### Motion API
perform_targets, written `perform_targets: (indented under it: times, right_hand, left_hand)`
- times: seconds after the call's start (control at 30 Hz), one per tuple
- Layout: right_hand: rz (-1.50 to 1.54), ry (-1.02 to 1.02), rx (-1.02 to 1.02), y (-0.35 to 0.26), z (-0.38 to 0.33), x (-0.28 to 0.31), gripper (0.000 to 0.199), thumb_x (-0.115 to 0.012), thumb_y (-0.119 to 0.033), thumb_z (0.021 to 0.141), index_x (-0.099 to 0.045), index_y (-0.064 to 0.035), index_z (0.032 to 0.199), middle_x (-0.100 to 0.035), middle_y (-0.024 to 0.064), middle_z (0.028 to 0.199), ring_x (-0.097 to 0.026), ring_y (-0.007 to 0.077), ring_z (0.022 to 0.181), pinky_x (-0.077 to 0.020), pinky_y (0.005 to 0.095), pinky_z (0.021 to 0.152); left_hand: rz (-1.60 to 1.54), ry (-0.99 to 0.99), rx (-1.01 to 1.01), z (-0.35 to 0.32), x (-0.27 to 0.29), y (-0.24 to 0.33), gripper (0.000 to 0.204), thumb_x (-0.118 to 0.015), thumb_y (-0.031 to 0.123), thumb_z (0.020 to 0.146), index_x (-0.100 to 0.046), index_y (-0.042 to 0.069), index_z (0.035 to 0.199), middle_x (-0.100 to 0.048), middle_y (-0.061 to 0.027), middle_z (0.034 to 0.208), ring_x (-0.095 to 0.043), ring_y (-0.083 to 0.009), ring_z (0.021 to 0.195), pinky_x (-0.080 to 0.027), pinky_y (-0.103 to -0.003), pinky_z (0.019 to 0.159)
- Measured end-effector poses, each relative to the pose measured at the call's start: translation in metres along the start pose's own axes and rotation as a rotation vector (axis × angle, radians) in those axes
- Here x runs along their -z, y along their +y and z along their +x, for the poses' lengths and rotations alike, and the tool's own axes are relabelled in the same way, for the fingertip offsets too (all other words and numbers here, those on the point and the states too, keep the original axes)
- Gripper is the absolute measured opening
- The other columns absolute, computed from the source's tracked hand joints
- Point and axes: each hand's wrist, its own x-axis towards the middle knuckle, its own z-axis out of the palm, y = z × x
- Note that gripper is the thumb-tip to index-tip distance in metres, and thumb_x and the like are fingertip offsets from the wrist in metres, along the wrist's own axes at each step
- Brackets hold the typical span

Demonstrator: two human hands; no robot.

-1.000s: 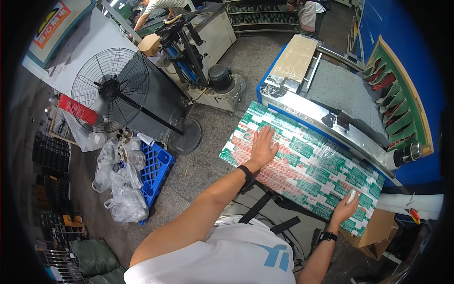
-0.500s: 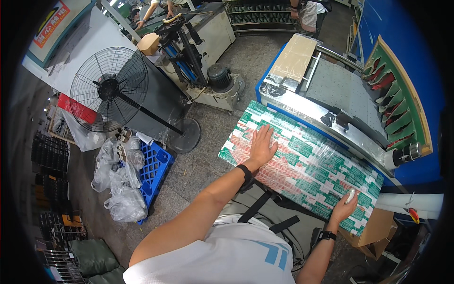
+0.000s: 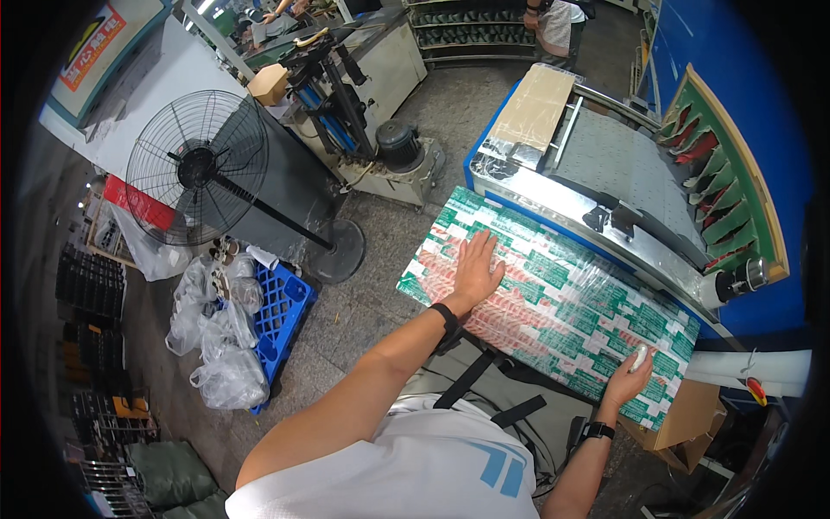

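Note:
A tabletop [image 3: 553, 285] covered in green, white and red printed sheeting under shiny clear film lies along the near side of the machine. My left hand [image 3: 477, 270] rests flat on its left part, fingers stretched out and holding nothing. Over the right end, my right hand [image 3: 626, 381] is closed around a small white object [image 3: 639, 357]; most of that object is hidden, so its kind cannot be made out. Dark bands circle both wrists.
A conveyor machine [image 3: 605, 164] adjoins the tabletop, with a green rack [image 3: 750, 195] of shoe-like pieces on its right. Leftward stand a floor fan [image 3: 199, 166], a motor unit [image 3: 399, 145] and a blue pallet [image 3: 290, 303] with plastic bags [image 3: 229, 376]. An open carton [image 3: 692, 415] sits below right.
Both hands keep practically the same places on the tabletop. The view has shifted slightly, and people in the background have moved a little.

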Motion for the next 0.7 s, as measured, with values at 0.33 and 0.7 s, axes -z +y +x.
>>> perform_targets:
  times: [0.33,0.7]
  right_hand:
    - [-0.001,-0.004,0.013,0.0,0.001,0.001,0.045,-0.064,-0.026,0.111,-0.065,0.004,0.144,-0.071,0.0249,0.135,-0.067,0.046,0.12,-0.052,0.0532,0.103]
    - [0.031,0.011,0.03,-0.017,0.002,0.008,0.042,-0.063,-0.023,0.11,-0.064,0.0045,0.142,-0.069,0.0256,0.134,-0.066,0.0474,0.121,-0.0507,0.0556,0.104]
  left_hand:
    - [0.007,-0.014,0.012,-0.001,0.002,0.002,0.069,-0.064,0.032,0.104,-0.048,-0.001,0.162,-0.038,-0.0239,0.175,-0.027,-0.0411,0.167,-0.014,-0.059,0.138]
    - [0.013,-0.01,0.011,-0.001,0.004,0.001,0.069,-0.064,0.033,0.104,-0.048,-0.001,0.162,-0.038,-0.0236,0.175,-0.028,-0.0408,0.166,-0.014,-0.059,0.138]
